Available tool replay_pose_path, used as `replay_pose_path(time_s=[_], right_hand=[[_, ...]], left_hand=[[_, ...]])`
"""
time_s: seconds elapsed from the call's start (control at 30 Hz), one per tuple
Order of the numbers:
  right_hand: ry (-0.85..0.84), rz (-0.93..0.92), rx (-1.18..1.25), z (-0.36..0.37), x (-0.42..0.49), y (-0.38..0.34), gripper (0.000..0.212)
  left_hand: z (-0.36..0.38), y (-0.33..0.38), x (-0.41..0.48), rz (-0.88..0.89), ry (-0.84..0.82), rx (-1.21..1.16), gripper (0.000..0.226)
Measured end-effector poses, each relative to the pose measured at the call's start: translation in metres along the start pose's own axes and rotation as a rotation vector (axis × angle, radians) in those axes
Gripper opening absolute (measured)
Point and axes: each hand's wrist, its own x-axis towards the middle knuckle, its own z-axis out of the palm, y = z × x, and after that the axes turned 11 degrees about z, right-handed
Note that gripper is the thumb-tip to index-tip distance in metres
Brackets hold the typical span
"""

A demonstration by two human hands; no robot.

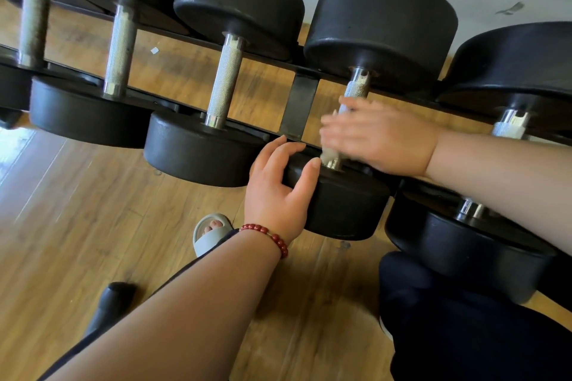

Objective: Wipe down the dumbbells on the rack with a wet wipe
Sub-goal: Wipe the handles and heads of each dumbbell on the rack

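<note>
Clasping wet wipe [327,157] round dumbbell handle [357,88], right hand [382,137] is blurred; left hand [277,195] grips near head [343,204] beside rack strut [298,108].

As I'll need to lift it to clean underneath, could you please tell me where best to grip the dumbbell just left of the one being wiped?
Grip the knurled steel handle at mid-length, coming from above. It lies bare between two broad black heads that fingers could probably not span.

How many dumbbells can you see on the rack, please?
5. Left to right: first dumbbell at the frame edge, second dumbbell, third dumbbell, fourth dumbbell under the left hand and right hand, fifth dumbbell behind the right forearm. More may sit off-frame.
</note>
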Motion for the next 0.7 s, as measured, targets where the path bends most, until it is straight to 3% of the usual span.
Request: replay_pose_path(time_s=[0.1,0.2,0.27,0.4,0.57,0.7], right_hand=[[0.091,0.176,0.029,0.003,0.002,-0.001,0.033],[-0.051,-0.025,0.056,0.012,-0.009,-0.014,0.039],[-0.059,-0.044,0.024,0.007,-0.006,-0.005,0.040],[0.105,0.305,0.015,0.000,0.002,0.004,0.040],[-0.021,0.049,0.081,0.011,-0.012,-0.016,0.037],[0.106,0.314,0.036,0.006,-0.001,-0.008,0.036]], left_hand=[[-0.001,0.001,0.000,-0.009,-0.001,0.001,0.047],[0.000,0.002,0.000,0.003,0.005,0.011,0.048],[0.000,0.002,-0.001,-0.001,0.010,0.005,0.045],[-0.001,0.001,0.000,-0.008,0.002,-0.001,0.044],[-0.001,0.000,0.000,0.018,0.002,0.011,0.056],[-0.001,0.001,0.000,-0.005,-0.001,-0.009,0.044]])
